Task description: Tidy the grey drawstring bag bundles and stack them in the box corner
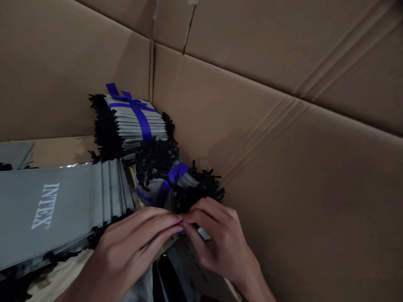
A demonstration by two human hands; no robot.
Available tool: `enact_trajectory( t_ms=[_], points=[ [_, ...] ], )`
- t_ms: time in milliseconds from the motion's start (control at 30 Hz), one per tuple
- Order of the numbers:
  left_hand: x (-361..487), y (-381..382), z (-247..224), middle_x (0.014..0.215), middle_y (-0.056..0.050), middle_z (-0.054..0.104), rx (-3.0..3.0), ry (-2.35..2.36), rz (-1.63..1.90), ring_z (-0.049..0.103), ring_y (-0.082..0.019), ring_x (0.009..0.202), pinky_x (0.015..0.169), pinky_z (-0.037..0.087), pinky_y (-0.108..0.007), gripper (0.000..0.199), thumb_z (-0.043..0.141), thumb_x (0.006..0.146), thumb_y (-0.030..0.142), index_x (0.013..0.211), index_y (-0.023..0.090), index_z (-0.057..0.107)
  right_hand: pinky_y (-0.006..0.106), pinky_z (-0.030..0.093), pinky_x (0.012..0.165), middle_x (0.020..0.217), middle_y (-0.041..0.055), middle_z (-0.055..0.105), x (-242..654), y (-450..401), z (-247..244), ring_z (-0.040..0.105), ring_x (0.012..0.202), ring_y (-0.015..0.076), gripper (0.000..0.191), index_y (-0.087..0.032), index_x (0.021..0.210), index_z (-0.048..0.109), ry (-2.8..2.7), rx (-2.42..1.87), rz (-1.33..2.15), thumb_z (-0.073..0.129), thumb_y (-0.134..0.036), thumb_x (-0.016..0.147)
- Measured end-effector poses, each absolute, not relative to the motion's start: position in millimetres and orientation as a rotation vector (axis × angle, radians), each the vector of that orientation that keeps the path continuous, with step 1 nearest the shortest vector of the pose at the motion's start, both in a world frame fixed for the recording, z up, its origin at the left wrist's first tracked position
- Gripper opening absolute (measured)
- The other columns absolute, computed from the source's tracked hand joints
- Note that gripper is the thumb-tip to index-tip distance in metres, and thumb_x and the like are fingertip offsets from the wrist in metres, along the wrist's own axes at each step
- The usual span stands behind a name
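Note:
My left hand [135,239] and my right hand [217,235] meet fingertip to fingertip, both closed in a pinch. A sliver of purple ribbon shows just under the fingertips; the rest of what they pinch is hidden. Right behind them lies a bundle of grey flat pieces [187,181] with black tufted ends, wrapped by a purple ribbon band [163,193]. Farther back, against the box corner, rests a second grey bundle [132,126], tied crosswise with purple ribbon [142,121] and a bow on top.
On the left, a stack of grey pieces [72,201] printed "INTEX" lies with black tufts along its edge. Tall cardboard walls [283,167] rise at the back and right. Below my hands are dark objects [170,272] and some whitish plastic [141,287].

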State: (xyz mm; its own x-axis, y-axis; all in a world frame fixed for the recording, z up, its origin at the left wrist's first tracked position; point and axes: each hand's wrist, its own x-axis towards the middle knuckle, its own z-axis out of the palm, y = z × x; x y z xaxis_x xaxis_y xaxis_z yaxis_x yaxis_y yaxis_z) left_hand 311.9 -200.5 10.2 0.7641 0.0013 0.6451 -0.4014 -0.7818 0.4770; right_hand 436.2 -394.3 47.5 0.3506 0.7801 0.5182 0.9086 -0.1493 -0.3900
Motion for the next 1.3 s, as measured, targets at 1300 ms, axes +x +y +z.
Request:
enact_trajectory(
  t_ms=[1300],
  points=[
    [315,-205,25,0.083,0.001,0.072,1.707,0.18,0.182,0.067,-0.018,0.081,0.073,0.053,-0.028,0.009,0.07,0.092,0.032,0.088,0.025,0.066,0.035,0.057,0.066,0.086,-0.0004,0.084,440,-391,43,0.079,0.077,0.0184,0.046,-0.024,0.108,0.07,-1.801,-1.955,-0.704,0.026,-0.026,0.12]
  ],
)
